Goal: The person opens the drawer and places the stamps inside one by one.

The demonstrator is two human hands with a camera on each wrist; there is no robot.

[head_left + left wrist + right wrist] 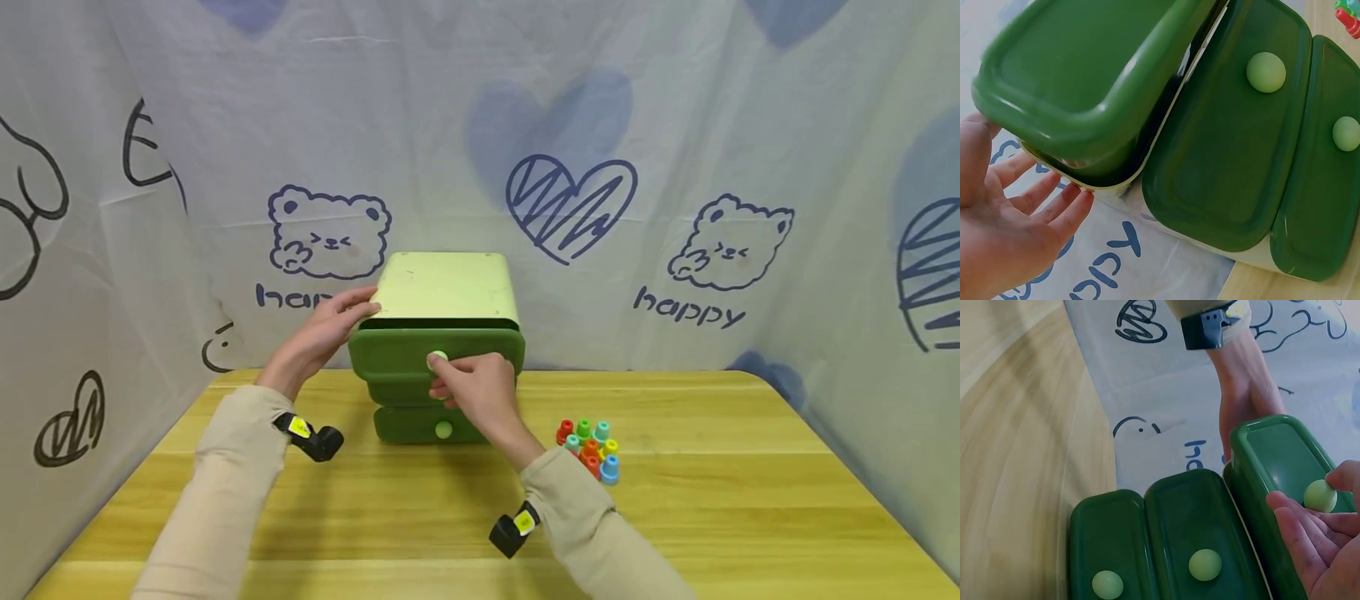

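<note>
A small drawer cabinet with a pale green top (446,283) and dark green fronts stands on the table. Its top drawer (390,353) sticks out past the two drawers below it. My right hand (480,392) pinches the round, pale green knob (1320,496) of that drawer between thumb and fingers. With fingers mostly straight, my left hand (322,333) rests against the cabinet's left side near the top; in the left wrist view its fingertips touch the casing edge beside the pulled-out drawer. The middle drawer (1229,144) and bottom drawer (1316,175) look closed. The top drawer's inside is hidden.
Right of the cabinet, several small coloured pegs (590,450) stand in a cluster on the wooden table (712,500). Behind the cabinet hangs a white cloth (450,167) printed with bears and hearts. Each wrist carries a black camera.
</note>
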